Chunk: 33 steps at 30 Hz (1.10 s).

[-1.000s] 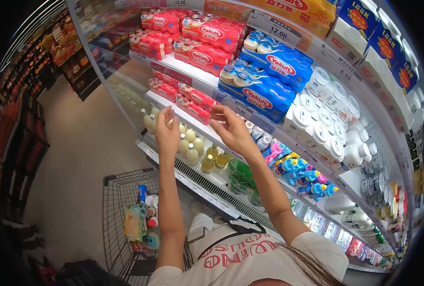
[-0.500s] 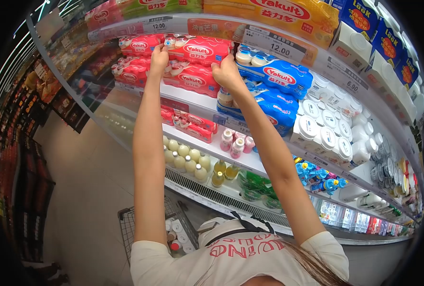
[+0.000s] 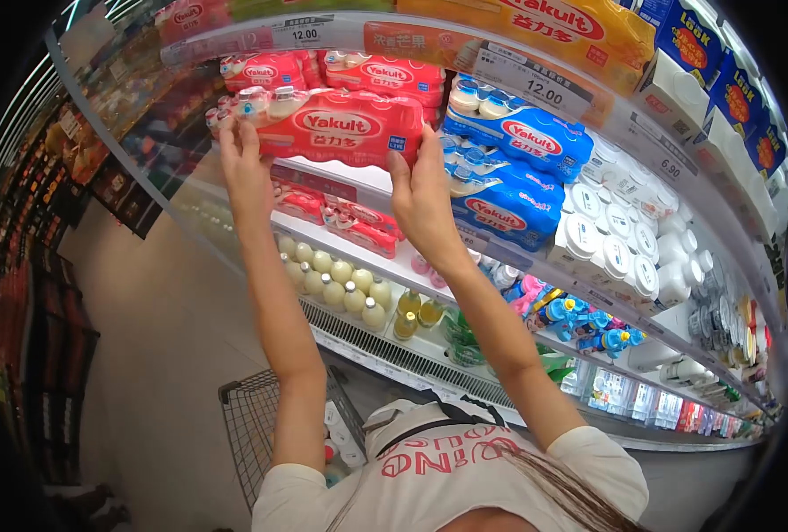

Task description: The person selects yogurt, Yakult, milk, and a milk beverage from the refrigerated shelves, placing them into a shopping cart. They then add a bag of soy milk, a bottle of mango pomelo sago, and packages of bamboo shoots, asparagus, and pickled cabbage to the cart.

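A red Yakult pack of small bottles hangs in front of the upper shelf, held between both hands. My left hand grips its left end, fingers on the near face. My right hand holds the right end, thumb at the lower corner. Behind the pack, more red Yakult packs sit on the shelf. Blue Yakult packs are stacked just right of my right hand.
A wire shopping cart with white-lidded items stands below left. White-lidded cups fill the shelf at right. Pale bottles line a lower shelf. Price-label rails run above the packs. Dark shelving stands far left.
Both hands have drawn a red pack off the shelf, toward me and slightly down. It looks larger now, and other red packs show behind it.
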Tool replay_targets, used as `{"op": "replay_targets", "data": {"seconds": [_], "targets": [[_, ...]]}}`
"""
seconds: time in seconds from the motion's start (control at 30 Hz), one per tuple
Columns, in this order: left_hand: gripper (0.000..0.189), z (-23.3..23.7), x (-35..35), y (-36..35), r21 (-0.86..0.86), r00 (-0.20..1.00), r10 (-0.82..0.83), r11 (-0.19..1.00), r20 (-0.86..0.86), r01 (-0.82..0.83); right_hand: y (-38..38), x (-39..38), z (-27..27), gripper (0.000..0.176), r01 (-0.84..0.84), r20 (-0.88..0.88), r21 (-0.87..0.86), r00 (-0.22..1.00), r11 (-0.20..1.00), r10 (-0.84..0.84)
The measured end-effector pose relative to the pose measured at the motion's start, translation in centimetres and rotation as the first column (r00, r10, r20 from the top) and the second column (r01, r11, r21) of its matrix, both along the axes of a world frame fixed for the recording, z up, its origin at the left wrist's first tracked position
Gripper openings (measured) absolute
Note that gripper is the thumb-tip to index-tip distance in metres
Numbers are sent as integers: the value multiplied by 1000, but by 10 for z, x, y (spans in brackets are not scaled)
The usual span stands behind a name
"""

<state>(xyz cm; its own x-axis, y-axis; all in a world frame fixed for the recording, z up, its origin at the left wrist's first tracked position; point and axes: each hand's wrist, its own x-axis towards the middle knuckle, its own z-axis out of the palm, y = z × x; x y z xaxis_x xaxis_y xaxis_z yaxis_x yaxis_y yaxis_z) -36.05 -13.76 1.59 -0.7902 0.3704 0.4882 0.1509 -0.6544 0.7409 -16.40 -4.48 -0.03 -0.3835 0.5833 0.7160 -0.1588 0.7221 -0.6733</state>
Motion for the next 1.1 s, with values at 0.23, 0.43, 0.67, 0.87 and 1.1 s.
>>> {"op": "replay_targets", "data": {"seconds": [0.23, 0.43, 0.67, 0.87, 1.1], "targets": [[36, -105, 147, -161, -66, 874, 83, 996, 478, -58, -92, 99, -91, 43, -267, 148, -491, 913, 829, 381], [40, -133, 231, -212, 7, 739, -11, 1000, 674, 8, -107, 151, -109, 42, -270, 42, -628, 925, 730, 378], [40, -129, 300, -227, 81, 709, -76, 996, 701, 27, -115, 201, -112, 35, -356, -250, -701, 934, 618, 255], [41, -130, 341, -235, 68, 733, -60, 998, 677, 19, -117, 229, -118, 32, -404, -325, -709, 915, 578, 241], [41, -130, 368, -240, 69, 754, -26, 997, 656, -25, -118, 244, -124, 31, -362, -249, -721, 931, 591, 267]]}}
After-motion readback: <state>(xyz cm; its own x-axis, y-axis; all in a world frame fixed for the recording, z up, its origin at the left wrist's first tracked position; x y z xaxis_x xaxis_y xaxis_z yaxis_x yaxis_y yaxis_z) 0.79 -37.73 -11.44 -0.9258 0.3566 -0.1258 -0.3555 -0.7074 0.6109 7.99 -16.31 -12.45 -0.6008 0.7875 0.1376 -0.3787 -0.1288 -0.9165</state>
